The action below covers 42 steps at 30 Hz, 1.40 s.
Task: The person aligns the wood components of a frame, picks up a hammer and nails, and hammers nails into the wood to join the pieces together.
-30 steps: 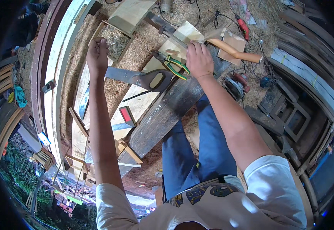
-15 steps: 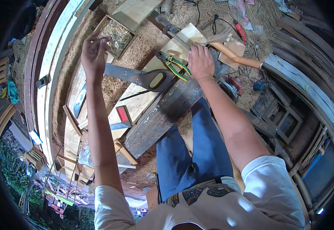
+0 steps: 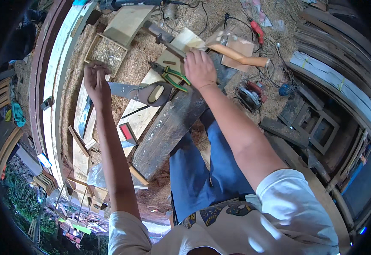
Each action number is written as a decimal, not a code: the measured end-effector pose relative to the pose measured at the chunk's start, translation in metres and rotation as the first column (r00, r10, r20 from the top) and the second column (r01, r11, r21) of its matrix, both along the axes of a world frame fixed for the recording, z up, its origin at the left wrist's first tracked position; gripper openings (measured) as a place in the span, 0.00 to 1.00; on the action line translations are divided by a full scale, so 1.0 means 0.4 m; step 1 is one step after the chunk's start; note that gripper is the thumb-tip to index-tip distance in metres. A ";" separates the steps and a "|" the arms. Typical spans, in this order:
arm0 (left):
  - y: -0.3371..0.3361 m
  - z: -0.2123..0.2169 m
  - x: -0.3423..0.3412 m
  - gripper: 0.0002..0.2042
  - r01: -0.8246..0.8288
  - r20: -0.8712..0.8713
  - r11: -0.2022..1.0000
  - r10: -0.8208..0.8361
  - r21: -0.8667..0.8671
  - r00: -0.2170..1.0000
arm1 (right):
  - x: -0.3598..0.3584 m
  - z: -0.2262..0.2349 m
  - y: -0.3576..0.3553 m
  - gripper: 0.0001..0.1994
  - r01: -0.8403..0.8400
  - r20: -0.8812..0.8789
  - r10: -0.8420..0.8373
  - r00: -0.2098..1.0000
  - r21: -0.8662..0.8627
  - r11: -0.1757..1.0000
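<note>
Head view: the left hand (image 3: 97,85) is beside a wooden tray (image 3: 91,48), its grip too blurred to tell. The right hand (image 3: 200,69) covers the end of a metal bar (image 3: 172,48), its grip's closure hidden; green-handled pliers (image 3: 164,71) lie just beside it.

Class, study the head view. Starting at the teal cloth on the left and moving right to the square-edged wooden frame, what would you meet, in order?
Teal cloth → left hand → dark tool with a red inset → pliers → right hand → red-and-silver power tool → wooden frame.
</note>
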<state>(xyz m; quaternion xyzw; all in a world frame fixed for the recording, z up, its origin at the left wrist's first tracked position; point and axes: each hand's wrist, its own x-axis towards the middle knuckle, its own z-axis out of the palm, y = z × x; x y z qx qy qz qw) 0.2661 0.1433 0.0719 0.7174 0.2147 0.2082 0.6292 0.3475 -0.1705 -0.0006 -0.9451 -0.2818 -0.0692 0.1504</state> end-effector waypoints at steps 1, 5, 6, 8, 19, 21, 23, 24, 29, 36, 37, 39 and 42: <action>-0.026 0.013 0.001 0.06 0.011 0.012 1.000 -0.011 0.001 1.000 | 0.005 -0.006 -0.014 0.09 0.016 -0.018 -0.016 1.000 0.014 1.000; -0.069 0.039 -0.045 0.11 -0.101 -0.044 0.993 0.104 0.067 0.994 | 0.005 0.009 -0.028 0.10 0.018 -0.102 -0.012 0.995 0.059 0.998; -0.090 0.035 -0.054 0.12 -0.141 -0.089 0.989 0.145 0.051 0.985 | 0.008 0.010 -0.041 0.11 0.034 -0.152 -0.022 0.988 0.081 0.996; -0.149 0.038 -0.055 0.13 -0.171 -0.144 0.983 0.178 0.063 0.973 | 0.022 0.032 -0.068 0.10 0.090 -0.222 -0.059 0.973 0.135 0.987; -0.464 0.045 0.054 0.15 -0.407 -0.202 0.891 0.444 0.199 0.873 | -0.118 0.379 -0.354 0.14 0.304 -0.613 0.118 0.781 0.538 0.787; -0.499 0.021 0.080 0.15 -0.311 -0.235 0.948 0.319 0.072 0.918 | -0.185 0.406 -0.472 0.14 0.395 -0.663 0.109 0.741 0.561 0.728; -0.547 -0.002 0.124 0.15 -0.162 -0.214 0.987 0.162 0.019 0.963 | -0.250 0.415 -0.605 0.14 0.524 -0.757 0.078 0.648 0.518 0.677; -0.570 -0.001 0.149 0.15 -0.114 -0.202 0.992 0.122 0.050 0.972 | -0.272 0.418 -0.667 0.14 0.578 -0.799 0.069 0.597 0.489 0.653; -0.624 -0.073 0.212 0.20 0.111 -0.113 0.988 -0.099 0.104 0.989 | -0.356 0.293 -0.873 0.18 0.828 -0.919 -0.214 0.331 0.174 0.533; -0.688 -0.146 0.247 0.15 0.354 -0.261 0.927 -0.313 0.125 0.913 | -0.283 0.052 -0.942 0.19 0.903 -0.793 -0.511 0.333 0.112 0.414; -0.700 -0.151 0.254 0.14 0.332 -0.265 0.934 -0.290 0.129 0.920 | -0.264 0.025 -0.937 0.19 0.895 -0.787 -0.499 0.363 0.145 0.422; -0.695 -0.158 0.268 0.12 0.337 -0.227 0.927 -0.297 0.164 0.927 | -0.212 0.009 -0.916 0.19 0.881 -0.775 -0.479 0.411 0.203 0.427; -0.650 -0.182 0.285 0.12 0.428 -0.273 0.871 -0.362 0.240 0.891 | -0.108 0.080 -0.862 0.23 0.828 -0.807 -0.290 0.515 0.381 0.411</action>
